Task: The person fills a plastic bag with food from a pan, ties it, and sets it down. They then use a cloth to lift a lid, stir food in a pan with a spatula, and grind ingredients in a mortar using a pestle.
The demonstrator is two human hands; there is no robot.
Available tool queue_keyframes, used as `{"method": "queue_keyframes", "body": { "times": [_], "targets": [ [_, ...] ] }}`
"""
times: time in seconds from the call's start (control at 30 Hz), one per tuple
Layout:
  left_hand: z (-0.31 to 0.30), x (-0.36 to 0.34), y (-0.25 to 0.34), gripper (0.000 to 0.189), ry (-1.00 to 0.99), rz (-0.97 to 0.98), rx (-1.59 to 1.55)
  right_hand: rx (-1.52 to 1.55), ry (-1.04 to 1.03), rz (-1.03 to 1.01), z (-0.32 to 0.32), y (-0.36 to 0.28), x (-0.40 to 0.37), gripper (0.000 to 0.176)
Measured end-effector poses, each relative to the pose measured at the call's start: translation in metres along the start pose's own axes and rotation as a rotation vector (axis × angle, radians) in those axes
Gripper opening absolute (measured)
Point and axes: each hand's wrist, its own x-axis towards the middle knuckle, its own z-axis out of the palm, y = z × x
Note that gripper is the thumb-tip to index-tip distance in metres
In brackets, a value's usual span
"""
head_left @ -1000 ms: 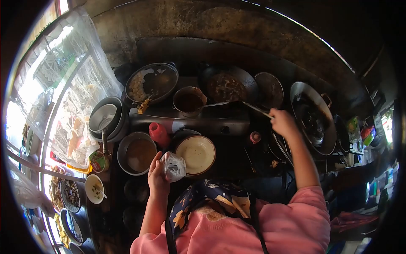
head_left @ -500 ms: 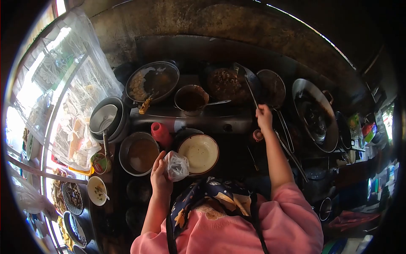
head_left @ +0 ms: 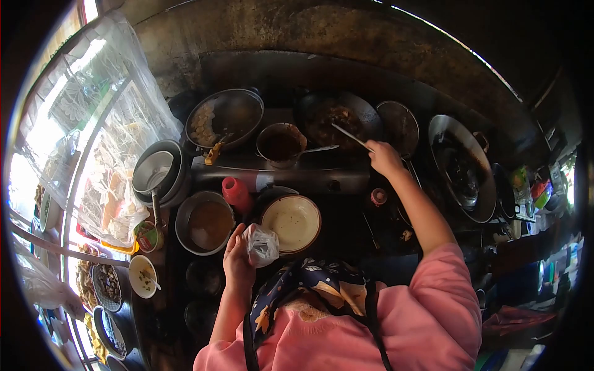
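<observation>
My left hand (head_left: 237, 255) holds a clear crumpled plastic bag (head_left: 262, 245) beside a cream bowl (head_left: 291, 224) with a brown rim. What the bag contains is hard to make out. My right hand (head_left: 386, 158) is closed on the handle of a cooking utensil (head_left: 350, 134), whose far end reaches into a dark wok (head_left: 369, 117) at the back. Dark brown food (head_left: 337, 116) lies in that wok. A small pot of dark sauce (head_left: 279, 146) with a spoon stands left of it.
A pan of pale pieces in liquid (head_left: 240, 117) stands at the back left. Nearer are a pot of brownish liquid (head_left: 206, 226) and a red bottle (head_left: 236, 191). A strainer (head_left: 398, 128) and a large tilted wok (head_left: 482, 185) are on the right.
My right hand has moved slightly left and up, and the utensil now points left into the wok. The food there is gathered differently. My left hand with the bag has barely shifted.
</observation>
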Motion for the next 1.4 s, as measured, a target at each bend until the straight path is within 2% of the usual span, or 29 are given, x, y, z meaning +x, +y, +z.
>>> {"method": "queue_keyframes", "body": {
  "times": [0.07,0.17,0.3,0.4,0.5,0.6,0.7,0.77,0.83,0.87,0.93,0.97,1.03,1.07,1.1,1.17,1.23,1.27,1.3,1.37,1.4],
  "targets": [
    [-0.002,0.001,0.0,0.036,0.012,0.008,-0.002,-0.07,0.036,-0.088,-0.023,0.009,-0.029,0.02],
    [-0.003,0.004,-0.001,0.036,0.007,0.016,0.003,-0.155,0.037,-0.078,-0.071,0.013,-0.059,0.024],
    [0.003,0.009,-0.005,0.036,0.016,-0.001,0.018,-0.12,0.085,0.051,-0.146,-0.005,-0.082,0.025],
    [0.009,0.013,-0.007,0.036,-0.019,-0.023,0.024,-0.156,0.006,0.137,-0.182,-0.02,-0.093,0.02],
    [0.016,0.014,-0.008,0.037,-0.036,-0.033,0.038,-0.181,-0.078,0.213,-0.172,-0.028,-0.093,0.021],
    [0.016,0.014,-0.006,0.037,-0.036,-0.034,0.047,-0.116,-0.134,0.309,-0.127,-0.031,-0.084,0.02],
    [0.016,0.012,-0.001,0.037,-0.044,-0.023,0.042,-0.035,-0.015,0.201,-0.033,-0.002,-0.075,0.019],
    [0.016,0.01,0.003,0.038,-0.016,-0.015,0.066,-0.004,0.02,0.286,-0.002,-0.007,-0.068,0.018],
    [0.014,0.007,0.005,0.038,-0.014,-0.007,0.072,0.136,0.185,0.259,0.038,0.009,-0.065,0.019],
    [0.012,0.007,0.006,0.038,-0.014,-0.003,0.073,0.14,0.185,0.258,0.046,0.011,-0.065,0.019],
    [0.01,0.005,0.007,0.038,-0.007,0.005,0.066,0.456,0.254,0.438,0.059,0.012,-0.066,0.021],
    [0.009,0.005,0.008,0.038,-0.002,0.009,0.058,0.459,0.252,0.436,0.064,0.015,-0.064,0.021],
    [0.007,0.004,0.01,0.038,0.004,0.012,0.053,0.877,0.279,0.616,0.066,0.023,-0.062,0.023],
    [0.007,0.004,0.01,0.038,0.008,0.011,0.045,0.959,0.266,0.637,0.063,0.032,-0.059,0.021],
    [0.007,0.004,0.01,0.038,0.008,0.008,0.046,0.979,0.198,0.733,0.033,0.023,-0.056,0.021],
    [0.009,0.005,0.011,0.038,0.025,0.01,0.044,0.789,0.196,0.706,0.012,0.032,-0.044,0.02],
    [0.01,0.006,0.011,0.038,0.013,0.001,0.043,0.45,0.251,0.627,-0.002,0.043,-0.024,0.016],
    [0.009,0.008,0.011,0.038,0.005,-0.001,0.043,0.354,0.158,0.669,-0.014,0.046,-0.014,0.016],
    [0.009,0.009,0.012,0.038,0.002,-0.006,0.042,0.35,0.161,0.673,-0.016,0.05,-0.006,0.016],
    [0.007,0.012,0.012,0.038,-0.021,-0.021,0.002,0.096,0.076,0.564,-0.017,0.068,0.01,0.016],
    [0.007,0.014,0.013,0.038,-0.025,-0.025,0.0,-0.038,0.097,0.36,-0.019,0.07,0.017,0.014]
  ]
}}
